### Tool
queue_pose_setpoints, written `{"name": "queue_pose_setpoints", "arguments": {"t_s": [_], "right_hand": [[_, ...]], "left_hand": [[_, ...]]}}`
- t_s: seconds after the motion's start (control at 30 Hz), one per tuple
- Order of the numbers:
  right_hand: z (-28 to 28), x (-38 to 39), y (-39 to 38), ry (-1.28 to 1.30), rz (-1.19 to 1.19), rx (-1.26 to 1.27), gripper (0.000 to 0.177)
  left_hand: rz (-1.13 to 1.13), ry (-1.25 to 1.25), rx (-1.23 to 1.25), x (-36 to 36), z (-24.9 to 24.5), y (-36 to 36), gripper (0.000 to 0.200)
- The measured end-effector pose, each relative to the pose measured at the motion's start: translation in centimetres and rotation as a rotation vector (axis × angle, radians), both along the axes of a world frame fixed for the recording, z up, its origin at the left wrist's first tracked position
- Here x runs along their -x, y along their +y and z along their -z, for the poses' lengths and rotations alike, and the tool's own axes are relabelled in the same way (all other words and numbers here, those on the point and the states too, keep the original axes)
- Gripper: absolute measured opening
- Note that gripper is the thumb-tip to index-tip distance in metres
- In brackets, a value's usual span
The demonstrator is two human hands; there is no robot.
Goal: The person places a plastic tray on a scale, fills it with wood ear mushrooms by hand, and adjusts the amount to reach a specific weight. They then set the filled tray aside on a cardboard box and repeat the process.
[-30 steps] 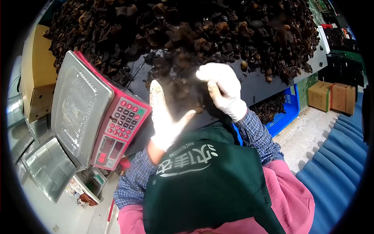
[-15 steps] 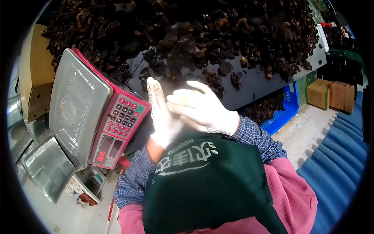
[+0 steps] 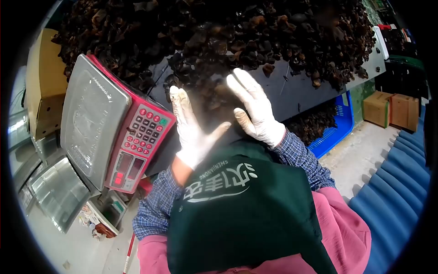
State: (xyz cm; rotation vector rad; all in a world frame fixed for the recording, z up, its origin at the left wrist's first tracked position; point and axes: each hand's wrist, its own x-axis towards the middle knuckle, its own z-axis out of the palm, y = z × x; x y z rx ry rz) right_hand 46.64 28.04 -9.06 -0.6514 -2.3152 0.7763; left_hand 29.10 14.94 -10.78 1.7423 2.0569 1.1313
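Observation:
A big heap of dark dried wood-ear fungus (image 3: 219, 36) covers the dark table (image 3: 301, 98). My left hand (image 3: 191, 132), in a white glove, is held up flat with fingers apart at the table's near edge. My right hand (image 3: 255, 109), also gloved, is spread open beside it. A clump of the fungus (image 3: 212, 102) lies between the two palms, blurred. Neither hand closes on anything. My green apron (image 3: 237, 205) is below.
A red electronic scale (image 3: 114, 123) with a steel pan stands at the left of the table. A blue crate (image 3: 331, 128) with more fungus sits under the table at right. Cardboard boxes (image 3: 390, 109) stand on the floor at far right, another box (image 3: 43, 86) at far left.
My right hand, which lay across the left palm half a second ago, has lifted and opened toward the right. A clump of fungus again sits between the palms.

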Motion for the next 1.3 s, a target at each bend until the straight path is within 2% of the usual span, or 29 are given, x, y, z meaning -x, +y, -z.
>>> {"name": "queue_pose_setpoints", "arguments": {"t_s": [0.03,0.1,0.2,0.23,0.33,0.37,0.47,0.6,0.7,0.73,0.87,0.9,0.93,0.97,1.07,1.1,1.17,1.2,1.3], "right_hand": [[-0.2,0.6,0.3,0.048,-0.061,0.001,0.057],[-0.7,2.1,2.4,0.139,-0.029,-0.164,0.052],[-0.4,4.9,4.7,-0.091,0.271,-0.278,0.054],[0.1,5.7,5.2,-0.229,0.196,-0.332,0.051],[-0.2,4.6,4.6,-0.061,-0.180,-0.181,0.043],[-0.4,3.8,3.5,-0.123,-0.227,-0.230,0.045],[-1.2,1.0,1.4,-0.184,-0.336,-0.212,0.055],[-1.2,-2.0,0.5,-0.318,-0.199,-0.295,0.078],[-0.1,-3.2,1.2,-0.438,-0.037,-0.229,0.096],[-0.1,-3.2,1.8,-0.495,0.023,-0.221,0.109],[0.1,-1.4,4.8,-0.345,0.082,-0.128,0.118],[0.1,-0.6,5.3,-0.315,0.084,-0.143,0.118],[0.0,0.0,5.7,-0.327,0.072,-0.154,0.117],[-0.1,0.6,6.0,-0.337,0.059,-0.163,0.116],[0.0,1.9,6.8,-0.267,0.038,-0.244,0.105],[0.1,2.3,6.9,-0.272,0.037,-0.260,0.103],[0.0,3.2,7.1,-0.243,0.011,-0.278,0.097],[-0.2,3.5,7.2,-0.241,0.009,-0.271,0.094],[-0.5,3.6,7.0,-0.251,-0.057,-0.254,0.088]], "left_hand": [[0.001,-0.009,0.010,0.1,0.0,0.0,0.133],[0.002,-0.030,0.037,0.0,-0.1,-0.1,0.133],[0.012,0.031,0.035,-0.1,-0.4,0.1,0.135],[0.009,0.045,0.014,-0.2,-0.1,0.2,0.136],[0.015,0.051,0.044,0.1,-0.3,0.1,0.138],[0.022,0.046,0.068,0.1,-0.4,0.0,0.138],[0.095,-0.053,0.022,0.3,-1.2,0.5,0.139],[0.158,0.154,-0.006,-0.1,-1.5,1.1,0.142],[0.086,0.153,0.154,-0.2,-0.9,0.6,0.145],[0.043,0.174,0.173,-0.1,-0.9,0.9,0.146],[-0.145,0.168,0.224,0.5,-1.6,3.9,0.146],[-0.185,0.138,0.239,0.6,-1.7,4.6,0.146],[-0.189,0.214,0.187,0.4,-1.6,5.2,0.147],[-0.199,0.136,0.201,0.6,-1.7,5.5,0.148],[-0.240,0.366,0.296,1.0,-1.0,6.8,0.149],[-0.252,0.315,0.377,1.1,-1.7,7.6,0.146],[-0.196,0.386,0.327,1.6,-2.3,8.1,0.144],[-0.256,0.366,0.294,1.8,-2.0,8.9,0.136],[-0.146,0.360,0.317,2.3,-2.9,8.7,0.124]]}}
